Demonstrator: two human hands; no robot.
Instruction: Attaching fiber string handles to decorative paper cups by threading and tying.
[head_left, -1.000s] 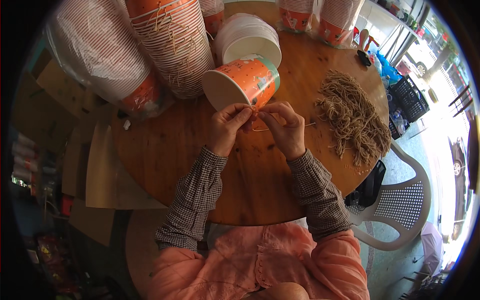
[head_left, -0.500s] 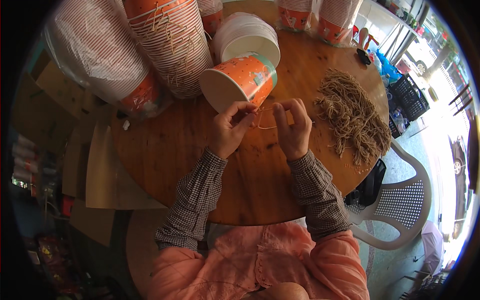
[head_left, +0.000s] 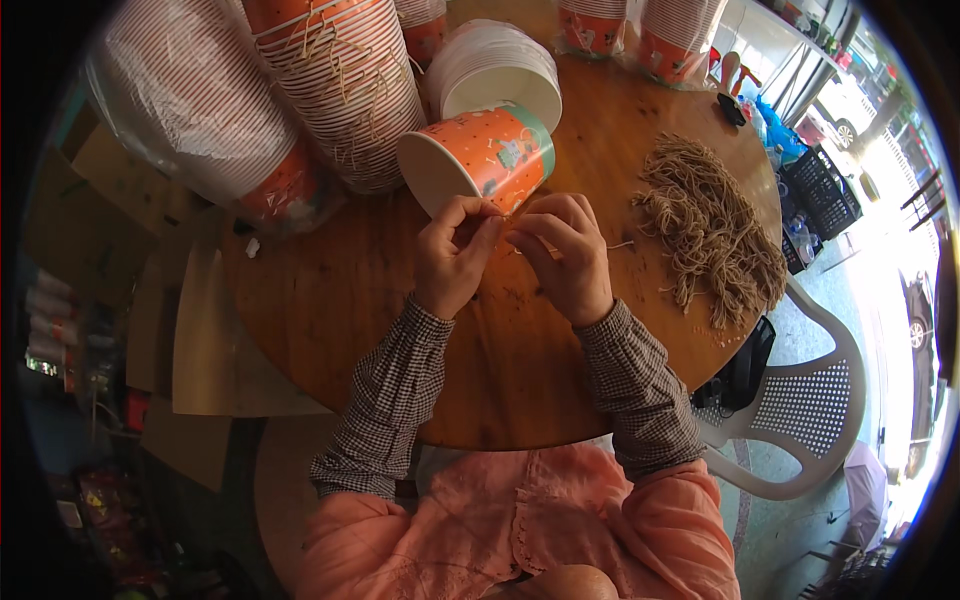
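Note:
My left hand (head_left: 455,258) and my right hand (head_left: 570,258) almost meet over the table, both closed in a pinch. Between them they hold a thin tan cord (head_left: 621,244); its pale end pokes out past my right hand, while the rest is mostly hidden by fingers. Just beyond my fingertips an orange paper bucket (head_left: 478,150) with a green band lies on its side, its white mouth turned to the left. Off to the right spreads a loose pile of tan cords (head_left: 705,230).
Tall nested stacks of paper buckets (head_left: 335,95) stand at the back left, one in clear plastic (head_left: 190,90). Behind the single bucket lies a wrapped white stack (head_left: 500,70). More stacks (head_left: 680,40) stand at the far edge. A plastic chair (head_left: 800,405) sits right of the round wooden table (head_left: 500,400).
My right hand has moved left toward my left hand, its fingers now at the left fingertips. The cord loop that showed between the hands is now mostly covered.

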